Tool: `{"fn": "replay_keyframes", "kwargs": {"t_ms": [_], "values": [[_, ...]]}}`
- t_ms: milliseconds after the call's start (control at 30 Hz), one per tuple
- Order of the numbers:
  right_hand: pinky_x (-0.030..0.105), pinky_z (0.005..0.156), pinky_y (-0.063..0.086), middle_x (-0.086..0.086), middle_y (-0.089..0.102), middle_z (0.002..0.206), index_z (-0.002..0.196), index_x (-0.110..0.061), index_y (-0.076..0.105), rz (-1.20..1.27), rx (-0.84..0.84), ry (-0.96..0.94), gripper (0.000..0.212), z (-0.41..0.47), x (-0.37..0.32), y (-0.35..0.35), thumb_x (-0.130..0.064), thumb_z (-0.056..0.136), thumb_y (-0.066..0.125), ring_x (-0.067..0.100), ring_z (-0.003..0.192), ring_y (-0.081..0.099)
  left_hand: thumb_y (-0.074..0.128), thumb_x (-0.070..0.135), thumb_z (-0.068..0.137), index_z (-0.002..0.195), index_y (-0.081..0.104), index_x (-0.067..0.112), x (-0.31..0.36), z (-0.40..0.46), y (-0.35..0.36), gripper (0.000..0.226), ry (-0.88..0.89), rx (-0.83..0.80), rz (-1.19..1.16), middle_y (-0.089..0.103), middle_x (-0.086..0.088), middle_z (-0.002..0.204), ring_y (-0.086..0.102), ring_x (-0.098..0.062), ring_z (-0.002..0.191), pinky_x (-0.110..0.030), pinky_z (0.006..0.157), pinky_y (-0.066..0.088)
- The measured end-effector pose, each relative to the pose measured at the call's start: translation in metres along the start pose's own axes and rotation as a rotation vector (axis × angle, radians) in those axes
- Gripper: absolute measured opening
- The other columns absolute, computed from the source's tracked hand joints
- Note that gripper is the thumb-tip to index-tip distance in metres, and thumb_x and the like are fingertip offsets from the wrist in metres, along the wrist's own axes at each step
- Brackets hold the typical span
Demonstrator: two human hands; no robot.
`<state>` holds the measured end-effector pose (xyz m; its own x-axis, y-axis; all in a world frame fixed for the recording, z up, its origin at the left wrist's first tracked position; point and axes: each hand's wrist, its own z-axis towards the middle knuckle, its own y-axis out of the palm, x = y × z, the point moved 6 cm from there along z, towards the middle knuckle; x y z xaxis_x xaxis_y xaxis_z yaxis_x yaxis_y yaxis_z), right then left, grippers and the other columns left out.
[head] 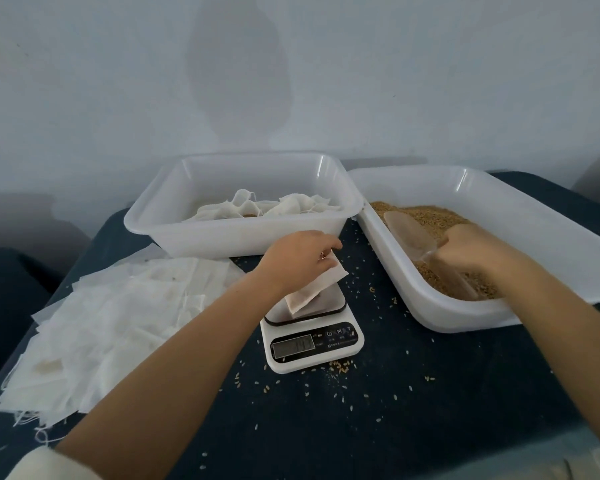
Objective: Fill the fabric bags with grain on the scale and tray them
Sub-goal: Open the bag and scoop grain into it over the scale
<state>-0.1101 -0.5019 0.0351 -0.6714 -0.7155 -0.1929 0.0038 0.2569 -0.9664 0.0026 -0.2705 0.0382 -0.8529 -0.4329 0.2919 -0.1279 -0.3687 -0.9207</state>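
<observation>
A white bag [315, 289] is pinched by the left hand [300, 258] over the scale [312, 336]. A clear scoop [409, 237] is held by the right hand [465, 252] in the grain tray [440, 306].

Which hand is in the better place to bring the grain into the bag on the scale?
The right hand. It already holds the clear scoop in the grain tray. The left hand holds the fabric bag on the scale.
</observation>
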Motion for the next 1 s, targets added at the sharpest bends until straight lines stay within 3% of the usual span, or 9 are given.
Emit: {"fn": "replay_keyframes", "kwargs": {"t_ms": [100, 200, 267, 333, 400, 500, 600, 767, 1000], "values": [[0.029, 0.081, 0.046, -0.003, 0.064, 0.116, 0.120, -0.019, 0.062, 0.196, 0.225, -0.120, 0.030, -0.023, -0.016, -0.028, -0.027, 0.091, 0.059, 0.017, 0.099, 0.058, 0.059, 0.032, 0.088, 0.122, 0.055, 0.026, -0.009, -0.011, -0.015, 0.035, -0.043, 0.092, -0.089, 0.060, 0.009, 0.100, 0.057, -0.010, 0.089, -0.032, 0.082, 0.048], [0.010, 0.066, 0.041, -0.022, 0.067, 0.084, 0.088, -0.037, 0.066, 0.577, 0.370, -0.417, 0.009, -0.079, -0.052, -0.038, -0.037, 0.091, 0.058, -0.002, 0.078, 0.060, 0.062, 0.028, 0.087, 0.117, 0.058, 0.026, -0.027, -0.040, -0.032, 0.031, -0.129, 0.313, -0.231, 0.059, 0.016, 0.091, 0.057, 0.000, 0.080, -0.021, 0.078, 0.047], [0.006, 0.055, 0.037, -0.013, 0.065, 0.073, 0.076, -0.030, 0.065, 0.683, 0.384, -0.614, 0.026, -0.117, -0.083, -0.018, -0.050, 0.088, 0.052, 0.002, 0.065, 0.058, 0.063, 0.023, 0.087, 0.107, 0.063, 0.024, -0.043, -0.070, -0.034, 0.020, -0.210, 0.464, -0.306, 0.059, 0.019, 0.082, 0.055, 0.004, 0.078, -0.006, 0.069, 0.041], [0.013, 0.050, 0.038, 0.003, 0.058, 0.061, 0.066, -0.015, 0.059, 0.683, 0.370, -0.731, 0.044, -0.133, -0.107, 0.015, -0.049, 0.092, 0.047, 0.011, 0.055, 0.053, 0.060, 0.023, 0.089, 0.094, 0.064, 0.026, -0.060, -0.099, -0.023, 0.008, -0.329, 0.517, -0.358, 0.060, 0.020, 0.079, 0.054, 0.006, 0.079, -0.002, 0.066, 0.038], [0.017, 0.054, 0.039, 0.004, 0.053, 0.060, 0.067, -0.007, 0.053, 0.711, 0.375, -0.689, 0.043, -0.121, -0.115, 0.046, -0.037, 0.097, 0.046, 0.013, 0.058, 0.051, 0.054, 0.025, 0.092, 0.087, 0.061, 0.031, -0.073, -0.117, -0.006, 0.011, -0.440, 0.487, -0.395, 0.062, 0.018, 0.079, 0.056, 0.004, 0.078, -0.005, 0.064, 0.040], [0.006, 0.071, 0.039, -0.007, 0.059, 0.085, 0.091, -0.018, 0.058, 0.896, 0.362, -0.454, 0.010, -0.086, -0.101, 0.074, -0.015, 0.097, 0.051, -0.004, 0.079, 0.054, 0.045, 0.020, 0.096, 0.097, 0.060, 0.028, -0.085, -0.127, 0.015, 0.017, -0.526, 0.433, -0.402, 0.062, 0.017, 0.080, 0.058, 0.003, 0.077, -0.008, 0.065, 0.039], [0.011, 0.078, 0.041, -0.015, 0.061, 0.097, 0.098, -0.033, 0.057, 1.072, 0.341, -0.311, 0.021, -0.066, -0.083, 0.098, -0.013, 0.095, 0.054, -0.009, 0.089, 0.056, 0.047, 0.019, 0.095, 0.099, 0.057, 0.033, -0.095, -0.131, 0.022, 0.018, -0.589, 0.435, -0.408, 0.063, 0.018, 0.080, 0.060, 0.002, 0.080, -0.010, 0.067, 0.039], [0.022, 0.075, 0.043, -0.014, 0.064, 0.091, 0.093, -0.036, 0.061, 1.194, 0.230, -0.163, 0.016, -0.045, -0.073, 0.115, -0.022, 0.095, 0.055, -0.006, 0.077, 0.058, 0.056, 0.040, 0.086, 0.072, 0.054, 0.040, -0.101, -0.132, 0.026, 0.014, -0.626, 0.445, -0.366, 0.060, 0.024, 0.069, 0.056, -0.001, 0.065, -0.024, 0.061, 0.042], [0.024, 0.067, 0.041, -0.021, 0.063, 0.070, 0.085, -0.032, 0.064, 1.185, 0.222, -0.185, 0.015, -0.036, -0.074, 0.121, -0.026, 0.095, 0.054, -0.007, 0.059, 0.053, 0.040, 0.054, 0.089, 0.063, 0.050, 0.029, -0.103, -0.132, 0.028, 0.038, -0.638, 0.422, -0.316, 0.055, 0.000, 0.054, 0.053, -0.017, 0.053, -0.035, 0.059, 0.044]]}}
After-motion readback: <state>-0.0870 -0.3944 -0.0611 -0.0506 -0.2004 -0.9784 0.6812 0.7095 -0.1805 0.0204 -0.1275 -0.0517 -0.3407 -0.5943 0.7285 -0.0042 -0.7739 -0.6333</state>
